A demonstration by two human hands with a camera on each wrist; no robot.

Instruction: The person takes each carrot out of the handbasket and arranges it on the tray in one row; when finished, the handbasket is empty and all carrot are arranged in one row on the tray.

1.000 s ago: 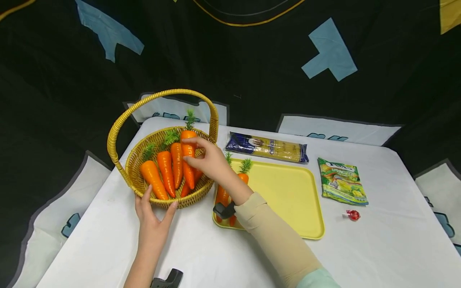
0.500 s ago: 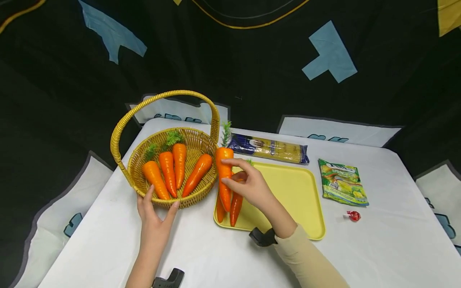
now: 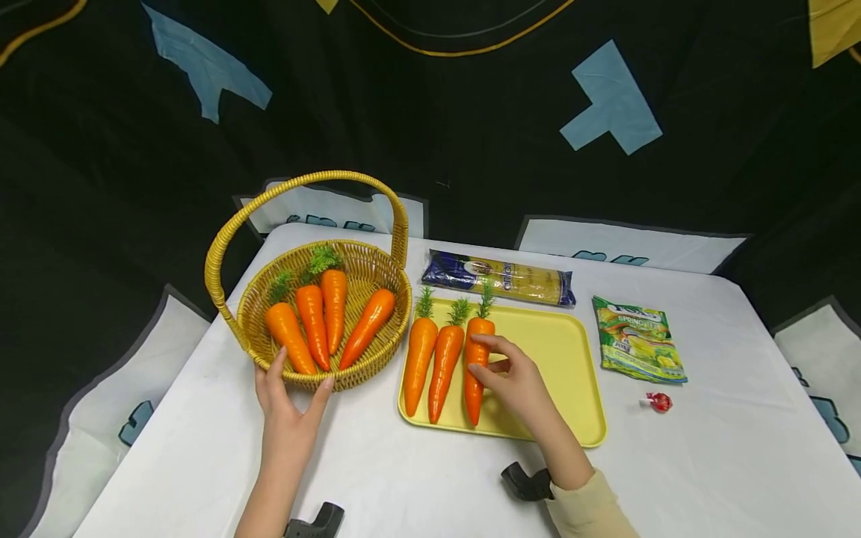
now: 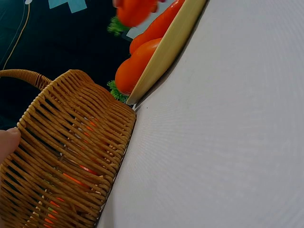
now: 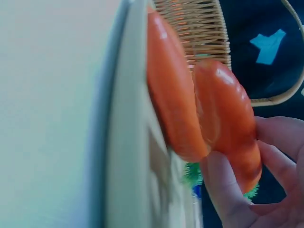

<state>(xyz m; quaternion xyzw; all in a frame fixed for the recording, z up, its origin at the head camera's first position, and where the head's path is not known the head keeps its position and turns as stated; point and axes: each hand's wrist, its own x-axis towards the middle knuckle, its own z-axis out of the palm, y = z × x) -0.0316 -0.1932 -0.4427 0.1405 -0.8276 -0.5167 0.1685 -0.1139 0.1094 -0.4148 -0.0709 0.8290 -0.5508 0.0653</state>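
Note:
My right hand (image 3: 514,377) pinches an orange carrot (image 3: 476,359) with a green top between thumb and fingers, over the yellow tray (image 3: 545,359). In the right wrist view the held carrot (image 5: 225,123) stands beside another carrot (image 5: 171,90) on the tray. Two carrots lie side by side at the tray's left, a paler one (image 3: 420,359) and a redder one (image 3: 446,366). My left hand (image 3: 289,415) holds the front rim of the wicker basket (image 3: 366,373), one fingertip reaching over it; the left wrist view shows a fingertip (image 4: 8,141) at the weave. Several carrots (image 3: 312,317) lie in the basket.
Behind the tray lies a spaghetti packet (image 3: 501,278). To its right are a green soup packet (image 3: 639,340) and a red lollipop (image 3: 659,402). The basket's tall handle (image 3: 316,177) arches above it. A dark curtain (image 3: 430,112) hangs behind the white table (image 3: 363,463).
My right hand has lifted the carrot from the basket and carried it right, over the tray beside the two there. The left hand has stayed at the basket's rim.

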